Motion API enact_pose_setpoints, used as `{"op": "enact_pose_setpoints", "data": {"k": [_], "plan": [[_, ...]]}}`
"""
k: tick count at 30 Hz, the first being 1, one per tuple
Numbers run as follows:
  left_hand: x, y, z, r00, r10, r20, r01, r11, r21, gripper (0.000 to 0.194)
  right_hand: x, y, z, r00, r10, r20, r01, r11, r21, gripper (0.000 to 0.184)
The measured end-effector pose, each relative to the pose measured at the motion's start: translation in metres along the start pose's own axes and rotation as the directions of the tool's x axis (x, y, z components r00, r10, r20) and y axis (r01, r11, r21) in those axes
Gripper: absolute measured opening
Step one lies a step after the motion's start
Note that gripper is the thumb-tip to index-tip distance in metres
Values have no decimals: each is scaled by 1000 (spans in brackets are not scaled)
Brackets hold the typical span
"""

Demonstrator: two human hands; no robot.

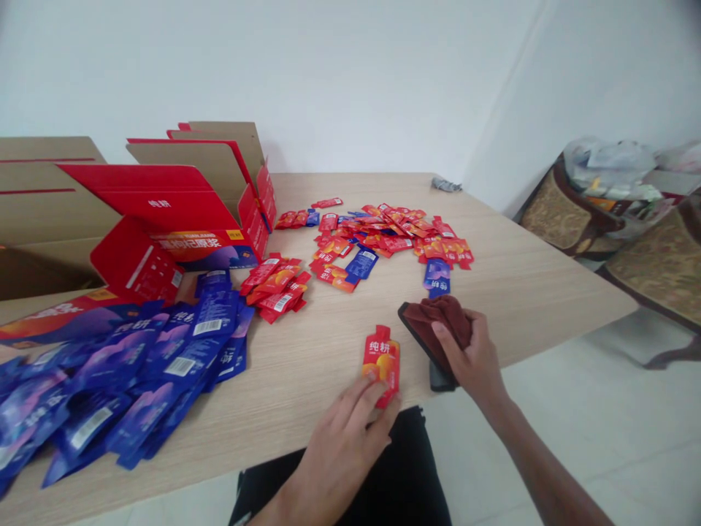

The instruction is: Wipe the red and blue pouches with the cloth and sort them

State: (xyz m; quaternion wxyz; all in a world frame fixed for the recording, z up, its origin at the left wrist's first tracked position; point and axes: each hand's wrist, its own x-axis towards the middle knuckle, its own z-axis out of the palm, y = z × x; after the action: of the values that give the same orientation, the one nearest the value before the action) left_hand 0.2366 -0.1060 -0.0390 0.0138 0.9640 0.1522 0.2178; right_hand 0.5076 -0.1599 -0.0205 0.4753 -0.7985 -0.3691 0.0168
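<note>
A red pouch (380, 349) with an orange fruit print and a capped-looking top lies on the table near its front edge. The fingers of my left hand (350, 431) are closed over its lower end and cover part of it. To the right, my right hand (475, 358) grips a bunched brown cloth (441, 318). Under the cloth shows the edge of a flat black object (442, 378), whose kind I cannot make out. Just beyond the cloth lies a blue pouch (437, 276).
Many red pouches (394, 226) with some blue ones spread across the table's middle. A smaller red stack (277, 288) is left of them. Blue pouches (158, 358) pile up at left before open red cartons (164, 197). Chairs (569, 204) with bags stand at right.
</note>
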Motion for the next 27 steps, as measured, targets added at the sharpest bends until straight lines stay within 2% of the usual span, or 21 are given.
{"op": "enact_pose_setpoints", "data": {"k": [3, 6, 9, 11, 13, 15, 17, 18, 19, 20, 22, 27], "plan": [[-5, -3, 0, 998, 40, 38, -41, 998, 48, 48, -4, 8, 4, 999, 48, 15, -49, 997, 60, 61], [-8, -9, -11, 996, 80, 46, -81, 996, 24, 41, -3, 11, 6, 996, 94, 2, -93, 989, 111, 62], [-8, -14, -27, 993, 121, -10, -121, 990, -70, 36, -2, 10, 6, 994, 113, -12, -110, 984, 140, 62], [-6, -18, -35, 990, 103, -98, -119, 979, -167, 35, -2, 10, 6, 993, 120, -10, -117, 983, 142, 63], [-3, -23, -40, 975, -39, -220, -22, 962, -271, 30, -2, 11, 6, 991, 132, -6, -130, 983, 130, 64], [0, -29, -42, 905, -301, -300, 167, 901, -400, 23, -2, 12, 6, 989, 145, -9, -143, 983, 115, 65], [3, -35, -41, 789, -560, -254, 360, 756, -546, 28, -2, 12, 7, 988, 153, -12, -150, 982, 112, 66], [4, -38, -40, 733, -649, -204, 426, 673, -605, 35, -2, 12, 7, 988, 157, -14, -154, 982, 110, 66], [5, -41, -39, 697, -701, -149, 472, 606, -640, 42, -2, 12, 7, 987, 160, -17, -157, 982, 108, 67], [4, -43, -37, 682, -723, -108, 501, 570, -652, 46, -2, 11, 6, 986, 163, -19, -160, 982, 104, 67], [1, -47, -35, 696, -713, -81, 533, 589, -607, 44, -2, 10, 5, 986, 168, -20, -166, 981, 98, 67], [-9, -53, -36, 797, -598, -83, 555, 780, -291, 36, -2, 6, 4, 985, 172, -24, -170, 982, 88, 68]]}}
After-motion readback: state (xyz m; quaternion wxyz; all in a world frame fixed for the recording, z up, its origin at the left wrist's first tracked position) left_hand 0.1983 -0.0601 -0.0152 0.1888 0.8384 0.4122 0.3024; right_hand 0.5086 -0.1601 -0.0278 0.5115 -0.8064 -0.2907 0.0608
